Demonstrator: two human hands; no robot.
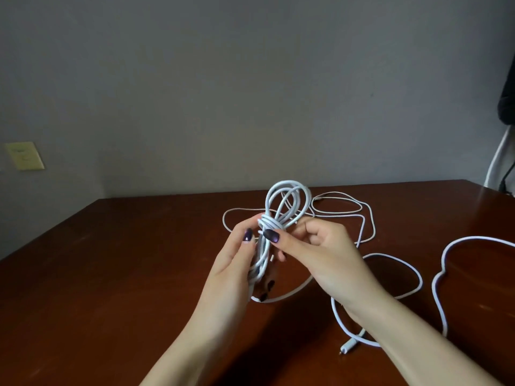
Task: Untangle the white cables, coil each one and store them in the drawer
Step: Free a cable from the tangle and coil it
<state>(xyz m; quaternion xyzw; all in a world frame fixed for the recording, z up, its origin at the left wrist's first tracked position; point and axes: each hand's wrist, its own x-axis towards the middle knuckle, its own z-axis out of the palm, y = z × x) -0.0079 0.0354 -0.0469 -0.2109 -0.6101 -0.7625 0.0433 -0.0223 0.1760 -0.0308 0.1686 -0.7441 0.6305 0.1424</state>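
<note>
Glossy wooden table (139,260), smooth plastic-looking cables (288,201)

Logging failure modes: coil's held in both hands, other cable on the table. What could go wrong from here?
1. The wrap round the coil looks held only by the pinch of the right hand and the grip of the left hand; easing either could let the loops spring open.
2. The thick cable runs under the right forearm; moving that arm may drag it.
</note>
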